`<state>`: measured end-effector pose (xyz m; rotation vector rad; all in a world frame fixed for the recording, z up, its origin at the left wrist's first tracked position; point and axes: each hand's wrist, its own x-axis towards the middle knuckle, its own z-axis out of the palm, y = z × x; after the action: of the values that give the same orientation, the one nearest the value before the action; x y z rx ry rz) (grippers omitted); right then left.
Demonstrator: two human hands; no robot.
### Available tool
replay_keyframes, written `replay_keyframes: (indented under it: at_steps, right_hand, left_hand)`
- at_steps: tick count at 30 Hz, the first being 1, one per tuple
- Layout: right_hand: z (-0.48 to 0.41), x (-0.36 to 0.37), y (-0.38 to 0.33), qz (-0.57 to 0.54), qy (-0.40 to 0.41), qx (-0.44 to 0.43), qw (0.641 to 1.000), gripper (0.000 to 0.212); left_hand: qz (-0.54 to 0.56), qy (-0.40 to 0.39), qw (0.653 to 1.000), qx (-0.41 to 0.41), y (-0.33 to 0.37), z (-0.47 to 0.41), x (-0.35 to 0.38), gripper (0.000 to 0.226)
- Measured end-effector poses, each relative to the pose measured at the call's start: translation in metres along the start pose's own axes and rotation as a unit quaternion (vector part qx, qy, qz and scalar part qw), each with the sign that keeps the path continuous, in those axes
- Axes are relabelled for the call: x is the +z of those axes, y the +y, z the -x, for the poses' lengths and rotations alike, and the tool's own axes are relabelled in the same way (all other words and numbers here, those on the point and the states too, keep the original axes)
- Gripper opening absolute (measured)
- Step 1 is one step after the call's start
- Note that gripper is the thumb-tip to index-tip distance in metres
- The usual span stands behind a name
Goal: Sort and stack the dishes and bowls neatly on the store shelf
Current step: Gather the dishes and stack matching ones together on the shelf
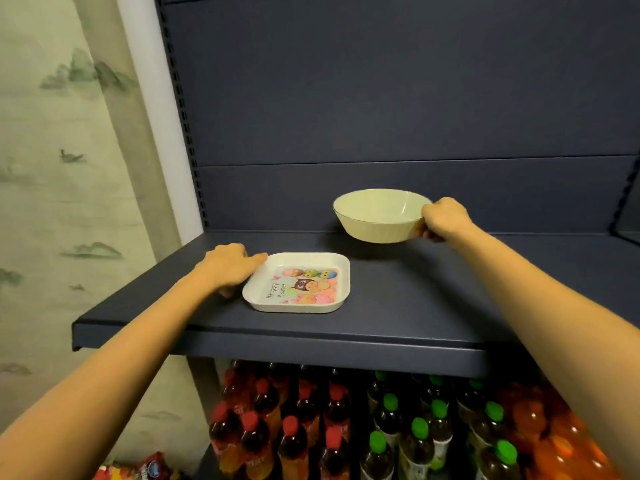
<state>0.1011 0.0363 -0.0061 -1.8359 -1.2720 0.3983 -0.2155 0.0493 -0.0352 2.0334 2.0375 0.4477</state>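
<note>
Dark blue metal shelving fills the view, with a bare back panel (398, 98) and one deep shelf (415, 299) at about chest height.

Both bare arms reach forward over the shelf's front edge. The right hand (446, 220) is clenched around the right rim of a bowl (377, 216), knuckles up, with fingers curled under the wall. It holds the bowl in the air above the back half of the shelf, tilted a little toward the camera, and a soft shadow lies on the shelf beneath it. The left hand (232, 265) lies palm down on the shelf with loose fingers, gripping nothing. Its forefinger tip touches the far left corner of a plate (298, 282), and its thumb sits just beside the plate's left edge.

The bowl is pale cream-green, round and deep, plain inside. The plate is square and white with rounded corners and a low raised rim. It lies flat on the front left part of the shelf, printed with cartoon owls, coloured eggs and handwriting.

Below the shelf stand packed rows of drink bottles: red-capped bottles (291, 424) on the left, green-capped bottles (419, 427) in the middle and orange bottles (554, 427) to the right. A pale green wall covering (52, 168) painted with misty hills hangs at the left, and a red snack bag (138, 469) shows at the bottom corner.
</note>
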Motion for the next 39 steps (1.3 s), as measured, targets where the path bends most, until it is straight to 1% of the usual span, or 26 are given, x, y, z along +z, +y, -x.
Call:
replay_keyframes:
  at_steps: [2, 4, 6, 8, 9, 14, 16, 19, 23, 26, 31, 34, 39]
  right_hand:
    - [0.009, -0.006, 0.003, -0.013, 0.006, 0.007, 1.0, 0.037]
    - [0.017, -0.009, 0.008, -0.031, 0.013, 0.018, 0.999, 0.032]
    - [0.026, -0.012, 0.012, -0.048, 0.028, 0.026, 0.998, 0.029]
    - [0.036, -0.016, 0.016, -0.056, 0.036, 0.03, 0.997, 0.031]
    - [0.041, -0.019, 0.017, -0.06, 0.039, 0.029, 0.997, 0.032]
    - [0.063, -0.039, 0.026, -0.053, 0.053, 0.028, 0.997, 0.034]
    - [0.068, -0.052, 0.032, -0.046, 0.067, 0.031, 0.996, 0.034]
    - [0.075, -0.075, 0.042, -0.048, 0.088, 0.034, 0.994, 0.033]
    - [0.091, -0.112, 0.063, -0.055, 0.119, 0.039, 0.991, 0.03]
    - [0.105, -0.149, 0.084, -0.054, 0.135, 0.046, 0.988, 0.029]
    - [0.134, -0.226, 0.131, -0.029, 0.153, 0.063, 0.986, 0.03]
    - [0.153, -0.269, 0.162, -0.044, 0.161, 0.073, 0.983, 0.027]
    - [0.181, -0.336, 0.217, -0.045, 0.186, 0.089, 0.978, 0.028]
  left_hand:
    - [0.028, -0.024, 0.999, 0.008, 0.004, -0.003, 0.005, 0.04]
    - [0.026, -0.027, 0.999, 0.024, 0.005, -0.007, 0.01, 0.038]
    - [0.018, -0.03, 0.999, 0.036, 0.005, -0.011, 0.013, 0.029]
    - [0.023, -0.035, 0.998, 0.047, 0.005, -0.014, 0.015, 0.022]
    - [0.026, -0.034, 0.998, 0.052, 0.004, -0.014, 0.015, 0.022]
    - [0.013, 0.02, 0.996, 0.086, 0.007, -0.018, 0.01, 0.033]
    - [0.015, 0.051, 0.993, 0.101, 0.015, -0.017, 0.002, 0.032]
    - [0.063, 0.09, 0.986, 0.126, 0.035, -0.012, -0.011, 0.028]
    - [0.124, 0.107, 0.975, 0.149, 0.074, 0.002, -0.021, 0.022]
    - [0.132, 0.098, 0.975, 0.151, 0.112, 0.014, -0.016, 0.021]
    - [0.144, 0.067, 0.972, 0.176, 0.188, 0.053, 0.012, 0.021]
    - [0.165, 0.051, 0.965, 0.196, 0.235, 0.079, 0.033, 0.023]
    - [0.166, 0.031, 0.958, 0.233, 0.309, 0.124, 0.068, 0.02]
